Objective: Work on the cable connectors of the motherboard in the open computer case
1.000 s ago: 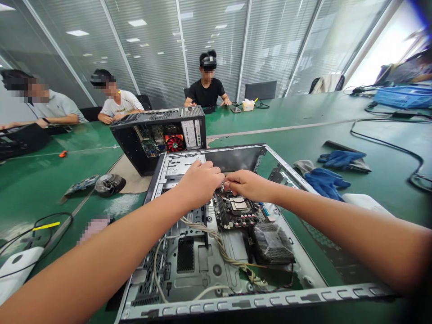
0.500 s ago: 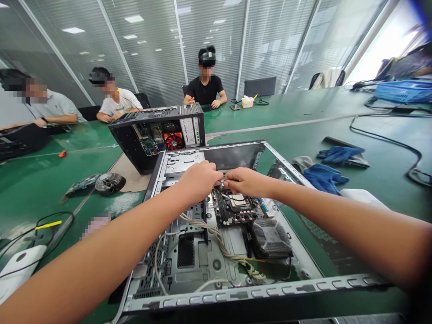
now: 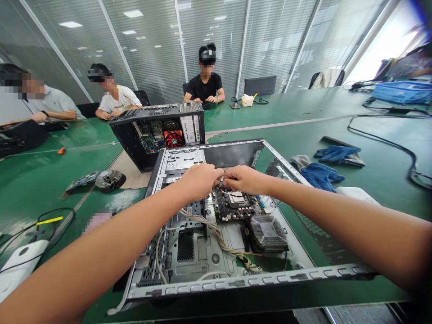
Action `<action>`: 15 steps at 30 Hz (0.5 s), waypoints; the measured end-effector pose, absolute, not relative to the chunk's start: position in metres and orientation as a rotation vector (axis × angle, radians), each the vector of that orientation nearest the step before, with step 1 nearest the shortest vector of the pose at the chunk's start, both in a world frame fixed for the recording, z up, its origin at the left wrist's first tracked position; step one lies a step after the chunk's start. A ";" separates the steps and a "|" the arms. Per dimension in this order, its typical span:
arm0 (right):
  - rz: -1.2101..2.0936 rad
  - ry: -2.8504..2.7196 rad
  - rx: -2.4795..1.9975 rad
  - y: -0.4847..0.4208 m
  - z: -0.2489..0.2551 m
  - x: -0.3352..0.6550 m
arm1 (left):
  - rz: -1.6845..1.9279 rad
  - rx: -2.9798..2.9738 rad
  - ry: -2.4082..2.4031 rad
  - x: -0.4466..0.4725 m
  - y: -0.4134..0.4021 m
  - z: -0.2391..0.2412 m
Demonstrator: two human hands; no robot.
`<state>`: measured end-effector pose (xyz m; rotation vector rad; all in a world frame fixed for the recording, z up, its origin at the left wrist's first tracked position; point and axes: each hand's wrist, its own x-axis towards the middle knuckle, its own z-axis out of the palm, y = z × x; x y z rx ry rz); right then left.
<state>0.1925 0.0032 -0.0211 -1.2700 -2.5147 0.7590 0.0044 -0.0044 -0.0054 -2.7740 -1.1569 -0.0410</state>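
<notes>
An uncovered computer case (image 3: pixel 236 282) lies on its side before me. Over the far part of its motherboard (image 3: pixel 232 211), my left hand (image 3: pixel 200 180) and my right hand (image 3: pixel 245 179) meet, fingertips nearly touching. Both are closed in a pinch around something small and pale, too hidden to name. Thin wires (image 3: pixel 232 194) run below the fingertips, beside the square processor (image 3: pixel 236 197). A finned heatsink (image 3: pixel 268 231) rests in the case nearer to me. A bundle of beige cables (image 3: pixel 219 238) crosses the case floor.
Another open computer case (image 3: pixel 157 135) with a red fan stands behind. Blue-grey gloves (image 3: pixel 322 175) lie on the right, a round cooler (image 3: pixel 110 181) on the left. A white device (image 3: pixel 25 265) with a black cable is near my left arm. Several people sit around the green table (image 3: pixel 276 112).
My hands stay pinched together at nearly the same place over the motherboard. The view has shifted slightly. The person in black across the table has moved their hands.
</notes>
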 end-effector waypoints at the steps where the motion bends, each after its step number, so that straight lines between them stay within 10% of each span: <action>1: 0.754 -2.521 -1.264 0.003 -0.022 0.192 | -0.045 -2.795 -1.148 0.004 -0.004 -0.006; 15: 0.925 -2.547 -1.264 -0.002 -0.018 0.191 | 0.024 -2.829 -1.107 0.005 -0.009 0.001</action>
